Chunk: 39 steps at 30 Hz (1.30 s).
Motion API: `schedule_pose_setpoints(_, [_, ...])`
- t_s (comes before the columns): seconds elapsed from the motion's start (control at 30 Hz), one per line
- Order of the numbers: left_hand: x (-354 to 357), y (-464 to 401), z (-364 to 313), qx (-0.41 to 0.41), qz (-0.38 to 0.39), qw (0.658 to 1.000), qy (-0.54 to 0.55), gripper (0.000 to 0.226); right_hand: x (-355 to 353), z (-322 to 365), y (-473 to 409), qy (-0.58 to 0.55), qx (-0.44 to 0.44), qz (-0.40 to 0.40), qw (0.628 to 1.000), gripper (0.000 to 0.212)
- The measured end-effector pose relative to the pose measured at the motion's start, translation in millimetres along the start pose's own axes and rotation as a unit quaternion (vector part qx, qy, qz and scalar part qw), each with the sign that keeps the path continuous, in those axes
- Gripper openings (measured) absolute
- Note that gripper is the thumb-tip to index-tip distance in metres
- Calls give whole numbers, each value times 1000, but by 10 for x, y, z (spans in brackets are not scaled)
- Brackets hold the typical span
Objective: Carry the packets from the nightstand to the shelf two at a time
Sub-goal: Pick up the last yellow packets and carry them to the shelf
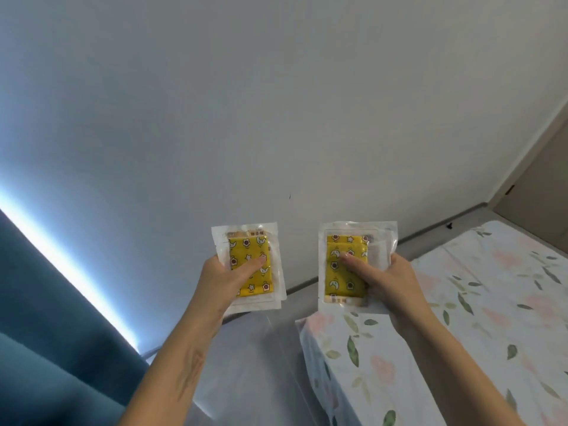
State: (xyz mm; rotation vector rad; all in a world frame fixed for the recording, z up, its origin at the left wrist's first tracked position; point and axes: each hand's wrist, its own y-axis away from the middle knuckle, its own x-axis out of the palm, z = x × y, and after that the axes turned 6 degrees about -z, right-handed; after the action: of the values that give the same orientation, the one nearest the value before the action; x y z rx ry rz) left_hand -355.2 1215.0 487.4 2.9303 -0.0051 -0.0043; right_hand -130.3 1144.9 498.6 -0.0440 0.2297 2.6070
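Observation:
Two clear plastic packets with yellow patterned inserts are held up in front of me. My left hand (226, 279) grips the left packet (250, 253) from its lower left, thumb across the yellow insert. My right hand (388, 282) grips the right packet (345, 256) from its right side, thumb pressed on the yellow part. Both packets are upright and apart, facing me, in front of a plain white wall. Neither the nightstand nor the shelf is in view.
A bed with a floral sheet (479, 318) fills the lower right. A teal curtain (46, 333) hangs at the lower left with bright light along its edge. Grey floor (252, 358) runs between them. A door (541, 192) stands at the far right.

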Motion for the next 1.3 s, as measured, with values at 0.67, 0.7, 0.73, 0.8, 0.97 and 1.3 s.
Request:
schedule_pose_setpoints(0.67, [607, -3026, -447, -36, 218, 971, -87, 18, 1109, -27, -2182, -1, 85, -212, 974, 26])
schedule_pose_setpoints(0.7, [741, -3155, -462, -36, 230, 969, -88, 17, 1067, -27, -2322, -3, 88, -220, 972, 28])
schedule_pose_setpoints(0.73, [882, -3273, -474, -35, 241, 966, -90, 15, 1017, -25, -2461, -4, 90, -226, 970, 31])
schedule_pose_setpoints(0.8, [1185, -3481, -509, -36, 260, 960, -100, 15, 893, -14, -2726, -3, 97, -240, 966, 35])
schedule_pose_setpoints(0.97, [1993, -3962, -635, -36, 289, 951, -106, 25, 425, 71, -3338, -10, 107, -287, 952, 34])
schedule_pose_setpoints(1.3, [3221, -4494, -835, -40, 342, 931, -121, 25, -285, 215, -4082, -43, 106, -331, 937, 20])
